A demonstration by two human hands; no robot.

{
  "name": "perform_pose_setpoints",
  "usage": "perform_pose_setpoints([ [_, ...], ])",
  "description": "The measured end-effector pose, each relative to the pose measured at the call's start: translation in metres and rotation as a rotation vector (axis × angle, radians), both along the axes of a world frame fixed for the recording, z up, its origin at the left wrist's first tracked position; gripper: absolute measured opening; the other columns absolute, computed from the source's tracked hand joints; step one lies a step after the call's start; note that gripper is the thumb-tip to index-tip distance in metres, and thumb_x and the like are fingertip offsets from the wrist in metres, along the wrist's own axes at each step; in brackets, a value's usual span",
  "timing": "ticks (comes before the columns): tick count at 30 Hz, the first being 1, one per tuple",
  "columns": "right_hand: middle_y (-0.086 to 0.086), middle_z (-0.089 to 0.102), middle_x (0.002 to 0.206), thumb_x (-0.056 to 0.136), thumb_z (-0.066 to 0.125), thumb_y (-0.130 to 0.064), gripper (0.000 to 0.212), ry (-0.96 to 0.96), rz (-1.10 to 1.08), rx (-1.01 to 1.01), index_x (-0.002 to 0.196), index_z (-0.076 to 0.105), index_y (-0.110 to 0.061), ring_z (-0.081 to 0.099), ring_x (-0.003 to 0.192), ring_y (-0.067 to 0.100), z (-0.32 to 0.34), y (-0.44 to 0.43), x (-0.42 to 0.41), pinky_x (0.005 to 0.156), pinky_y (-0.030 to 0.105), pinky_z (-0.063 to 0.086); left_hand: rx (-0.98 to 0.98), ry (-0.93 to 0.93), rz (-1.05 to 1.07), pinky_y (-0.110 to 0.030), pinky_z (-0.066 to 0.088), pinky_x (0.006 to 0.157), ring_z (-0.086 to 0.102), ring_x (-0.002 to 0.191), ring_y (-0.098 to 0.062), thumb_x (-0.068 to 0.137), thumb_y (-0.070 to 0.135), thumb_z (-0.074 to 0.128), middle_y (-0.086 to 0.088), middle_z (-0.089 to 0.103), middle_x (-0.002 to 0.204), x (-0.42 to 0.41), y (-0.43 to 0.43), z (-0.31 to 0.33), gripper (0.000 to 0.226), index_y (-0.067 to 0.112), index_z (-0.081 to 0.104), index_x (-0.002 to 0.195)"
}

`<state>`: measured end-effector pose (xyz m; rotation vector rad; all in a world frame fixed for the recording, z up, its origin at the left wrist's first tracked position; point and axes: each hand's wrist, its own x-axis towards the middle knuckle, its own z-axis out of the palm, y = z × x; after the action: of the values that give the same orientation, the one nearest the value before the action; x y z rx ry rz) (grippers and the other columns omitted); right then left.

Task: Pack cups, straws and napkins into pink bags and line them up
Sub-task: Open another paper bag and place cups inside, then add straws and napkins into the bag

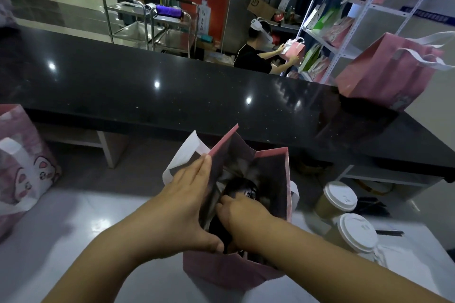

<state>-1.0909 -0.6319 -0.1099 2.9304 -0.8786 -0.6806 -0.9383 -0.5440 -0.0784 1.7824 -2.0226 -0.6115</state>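
A pink bag [273, 174] with white handles stands open on the pale lower counter in front of me. My left hand [187, 194] lies flat against its left wall and holds the mouth apart. Inside the bag, my right hand [236, 211] reaches down with its fingers closed on something dark; a cup with a black lid [242, 188] shows beneath the fingers. Two paper cups with white lids [338, 195] [357, 232] stand to the right of the bag, with black straws [390, 232] lying beyond them.
A long black counter [172, 91] runs across behind the bag. Another pink bag [384, 74] stands on its right end. A pink cat-print bag [22, 160] sits at my left. Behind the counter, a person handles a bag beside white shelves [344, 29].
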Motion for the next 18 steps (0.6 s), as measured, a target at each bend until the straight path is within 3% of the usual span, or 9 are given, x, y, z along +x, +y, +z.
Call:
perform_pose_setpoints([
  [5,0.009,0.047,0.122,0.079,0.069,-0.036,0.056,-0.043,-0.004,0.042,0.124,0.045,-0.013,0.049,0.105,0.03,0.003,-0.008,-0.003,0.082,0.042,0.049,-0.062,-0.035,-0.041,-0.018,0.019,0.107,-0.025,0.129,0.012,0.051,0.072,0.064,0.036,-0.038,0.135,0.0,-0.003,-0.002,0.131,0.045,-0.036,0.132],
  [8,0.004,0.055,0.114,0.081,0.066,-0.03,0.043,-0.145,-0.075,0.155,0.12,0.051,-0.021,0.055,0.099,0.025,0.016,-0.014,-0.008,0.077,0.039,0.05,-0.114,-0.107,-0.053,-0.017,0.013,0.106,-0.022,0.128,0.012,0.055,0.073,0.058,0.035,-0.034,0.139,-0.008,-0.002,0.005,0.121,0.046,-0.027,0.136],
  [13,-0.007,0.062,0.104,0.081,0.063,-0.039,0.034,-0.47,-0.112,0.176,0.113,0.058,-0.03,0.059,0.092,0.014,0.05,-0.036,-0.036,0.072,0.033,0.051,-0.217,-0.25,0.012,-0.017,0.005,0.108,-0.003,0.139,-0.001,0.068,0.06,0.06,0.019,-0.007,0.154,-0.041,-0.005,0.02,0.108,0.041,-0.017,0.141],
  [15,-0.013,0.06,0.107,0.081,0.062,-0.038,0.033,-0.603,-0.079,0.124,0.114,0.058,-0.033,0.055,0.095,0.007,0.06,-0.047,-0.058,0.071,0.025,0.046,-0.275,-0.291,0.062,-0.021,0.012,0.11,0.012,0.139,-0.006,0.07,0.055,0.063,0.016,0.009,0.154,-0.065,-0.009,0.028,0.102,0.033,0.002,0.148],
  [18,-0.015,0.058,0.111,0.082,0.062,-0.038,0.032,-0.762,-0.062,0.022,0.113,0.06,-0.032,0.05,0.1,0.005,0.068,-0.064,-0.109,0.078,0.025,0.045,-0.383,-0.306,0.119,-0.032,0.03,0.105,0.039,0.131,-0.013,0.071,0.056,0.062,0.009,0.039,0.145,-0.112,-0.021,0.039,0.085,0.026,0.031,0.144],
])
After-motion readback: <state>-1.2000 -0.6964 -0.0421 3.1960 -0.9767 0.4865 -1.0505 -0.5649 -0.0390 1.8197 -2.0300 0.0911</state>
